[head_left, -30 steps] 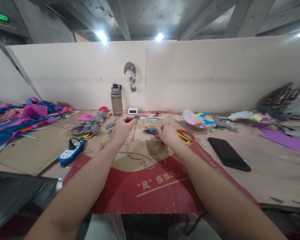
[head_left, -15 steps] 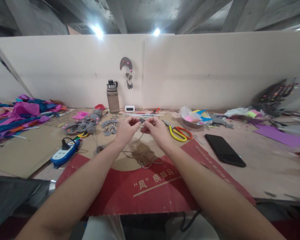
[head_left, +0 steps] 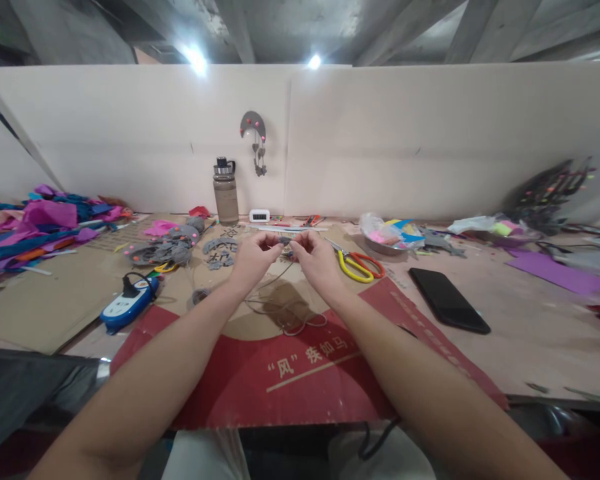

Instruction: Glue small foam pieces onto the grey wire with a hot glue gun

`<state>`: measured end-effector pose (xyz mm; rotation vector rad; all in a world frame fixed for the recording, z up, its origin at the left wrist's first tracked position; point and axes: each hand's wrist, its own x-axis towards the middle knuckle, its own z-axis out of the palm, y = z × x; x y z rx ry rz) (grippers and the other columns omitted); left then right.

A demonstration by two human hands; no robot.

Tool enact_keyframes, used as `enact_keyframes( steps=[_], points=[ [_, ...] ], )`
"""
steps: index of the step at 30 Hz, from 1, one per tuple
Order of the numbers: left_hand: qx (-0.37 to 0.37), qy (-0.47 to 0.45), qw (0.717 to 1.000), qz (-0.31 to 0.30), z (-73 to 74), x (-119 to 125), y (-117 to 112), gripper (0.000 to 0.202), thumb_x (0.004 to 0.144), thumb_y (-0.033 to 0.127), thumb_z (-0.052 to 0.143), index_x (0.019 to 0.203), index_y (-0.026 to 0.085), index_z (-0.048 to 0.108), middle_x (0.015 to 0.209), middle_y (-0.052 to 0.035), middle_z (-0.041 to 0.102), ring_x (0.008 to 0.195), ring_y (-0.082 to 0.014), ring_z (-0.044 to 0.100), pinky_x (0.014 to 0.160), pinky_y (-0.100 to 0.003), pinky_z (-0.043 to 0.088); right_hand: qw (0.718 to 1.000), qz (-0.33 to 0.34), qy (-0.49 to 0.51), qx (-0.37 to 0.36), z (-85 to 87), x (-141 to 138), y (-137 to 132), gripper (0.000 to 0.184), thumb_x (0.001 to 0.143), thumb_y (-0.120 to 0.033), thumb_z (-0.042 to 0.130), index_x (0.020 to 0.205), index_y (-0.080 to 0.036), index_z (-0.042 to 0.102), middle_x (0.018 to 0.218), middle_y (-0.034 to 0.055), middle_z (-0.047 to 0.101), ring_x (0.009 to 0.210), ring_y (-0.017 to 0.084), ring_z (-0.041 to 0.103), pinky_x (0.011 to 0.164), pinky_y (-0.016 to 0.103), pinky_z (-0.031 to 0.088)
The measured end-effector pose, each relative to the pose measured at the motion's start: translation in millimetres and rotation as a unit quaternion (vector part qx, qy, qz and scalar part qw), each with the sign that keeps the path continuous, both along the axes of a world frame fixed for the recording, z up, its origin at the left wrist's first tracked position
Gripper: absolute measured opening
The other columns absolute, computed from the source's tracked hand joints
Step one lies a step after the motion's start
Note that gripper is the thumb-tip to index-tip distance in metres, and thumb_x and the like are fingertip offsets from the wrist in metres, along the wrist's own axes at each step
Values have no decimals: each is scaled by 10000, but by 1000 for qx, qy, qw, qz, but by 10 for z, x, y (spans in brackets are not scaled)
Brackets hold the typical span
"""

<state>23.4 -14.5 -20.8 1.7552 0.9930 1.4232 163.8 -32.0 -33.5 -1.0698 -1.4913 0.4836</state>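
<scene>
My left hand [head_left: 253, 257] and my right hand [head_left: 316, 259] are raised together above the middle of the table, fingertips pinched toward each other. Between them sits a small grey piece [head_left: 284, 241], held by both. A thin grey string [head_left: 280, 313] trails down from the hands and lies in loops on the red and brown cardboard sheet [head_left: 300, 373]. Yellow and orange scissors [head_left: 357, 265] lie just right of my right hand.
A black phone [head_left: 449, 300] lies to the right. A blue and white power strip [head_left: 129, 303] sits at the left, near grey felt pieces [head_left: 170, 250]. A water bottle [head_left: 225, 192], a small white clock [head_left: 259, 215] and a metal bowl of scraps [head_left: 390, 237] stand further back. Coloured fabric [head_left: 35, 223] is piled far left.
My right hand left the table near the scissors and rose to meet my left hand. Both now pinch the small grey piece. The view shifted slightly.
</scene>
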Motion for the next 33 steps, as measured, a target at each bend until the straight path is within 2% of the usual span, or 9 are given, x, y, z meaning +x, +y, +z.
enact_keyframes(
  steps=[4,9,14,20,28,30,33],
  points=[
    [-4,4,1000,-2,13,3,-14,85,667,220,655,729,161,648,541,22,564,435,-73,460,431,-203,344,994,-62,-76,44,40,11,-63,122,807,-298,476,740,-198,500,698,-1,542,662,141,492,630,277,382],
    [-28,-39,998,-45,27,14,-30,128,664,218,681,756,151,623,604,-1,611,484,-94,547,500,-225,456,985,-92,-132,64,30,15,-80,135,833,-302,458,772,-196,517,737,28,578,686,161,509,643,291,380],
    [-48,-56,996,-48,26,24,-38,131,657,196,691,758,139,630,642,-25,634,533,-120,591,541,-261,502,957,-132,-234,111,61,39,-123,137,862,-273,434,806,-189,527,808,63,598,735,183,521,670,310,376],
    [-51,-69,996,-27,37,33,-58,109,631,162,703,712,140,634,611,-15,622,509,-108,574,524,-242,485,929,-165,-311,109,108,34,-167,209,898,-283,370,808,-188,533,814,90,606,766,217,528,669,337,372],
    [-14,-31,999,-3,46,42,-82,74,665,185,659,710,154,609,591,0,601,490,-99,550,497,-232,475,911,-186,-357,90,148,0,-209,272,917,-290,319,811,-186,546,823,108,613,766,230,540,673,347,360],
    [-5,-17,1000,3,41,42,-77,74,674,196,648,715,155,602,593,-1,598,488,-101,548,488,-232,470,914,-183,-353,78,152,-9,-205,275,916,-295,322,797,-185,545,816,103,616,759,223,540,655,331,347],
    [-1,-4,1000,0,36,45,-75,88,679,207,644,740,153,610,629,-12,617,500,-101,554,488,-228,467,941,-144,-302,45,149,-11,-181,259,908,-302,343,778,-193,538,761,72,616,702,193,532,622,302,330]
  ],
)
